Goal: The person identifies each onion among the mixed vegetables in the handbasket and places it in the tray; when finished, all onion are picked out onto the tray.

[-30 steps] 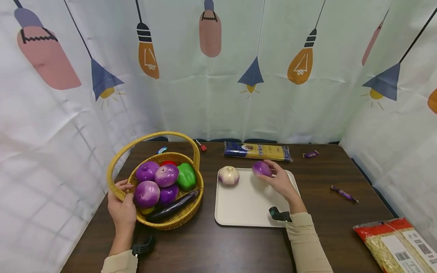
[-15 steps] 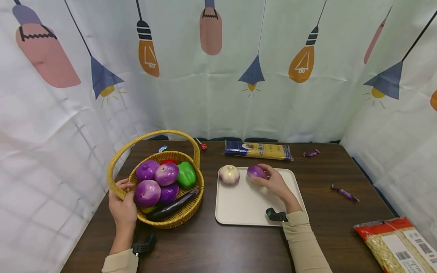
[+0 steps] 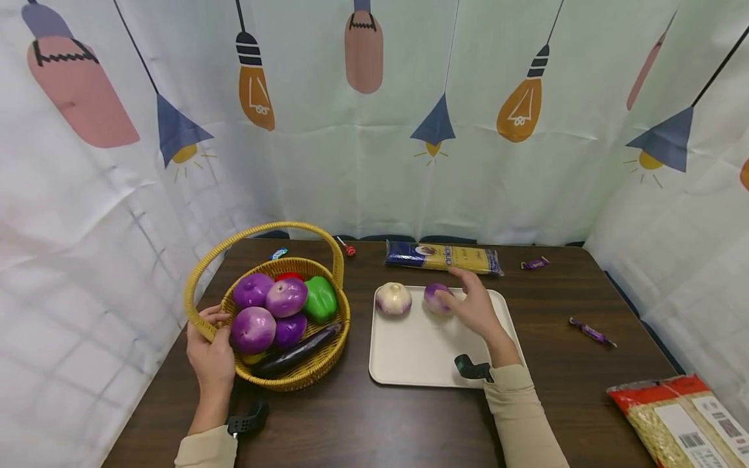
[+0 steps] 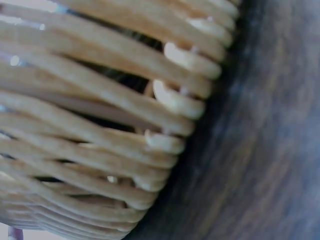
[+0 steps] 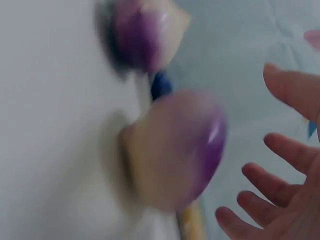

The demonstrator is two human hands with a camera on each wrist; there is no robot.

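Note:
My left hand [image 3: 210,361] grips the left rim of a yellow wicker basket [image 3: 310,382], at the foot of its arched handle. Inside are several round purple vegetables [image 3: 253,330], a green bell pepper [image 3: 320,300] and a long dark eggplant [image 3: 298,352]. The left wrist view shows mostly the basket's woven wall [image 4: 100,125]. Over the white tray [image 3: 409,361], my right hand [image 3: 476,312] has its fingers spread. Just left of it sits a purple-and-white onion [image 3: 435,299], apart from the fingers in the right wrist view. A whitish garlic bulb [image 3: 393,299] with a purple base rests farther left.
A pasta packet [image 3: 441,257] lies behind the tray. Wrapped candies [image 3: 592,332] are scattered to the right, and a lollipop [image 3: 349,249] and blue candy [image 3: 279,253] behind the basket. A red-topped bag [image 3: 679,416] occupies the front right. Curtains surround the dark table [image 3: 374,422].
My right hand carried the onion leftward, set it on the tray near the garlic bulb, and let go, fingers spreading and drawing back. The left hand stays on the basket.

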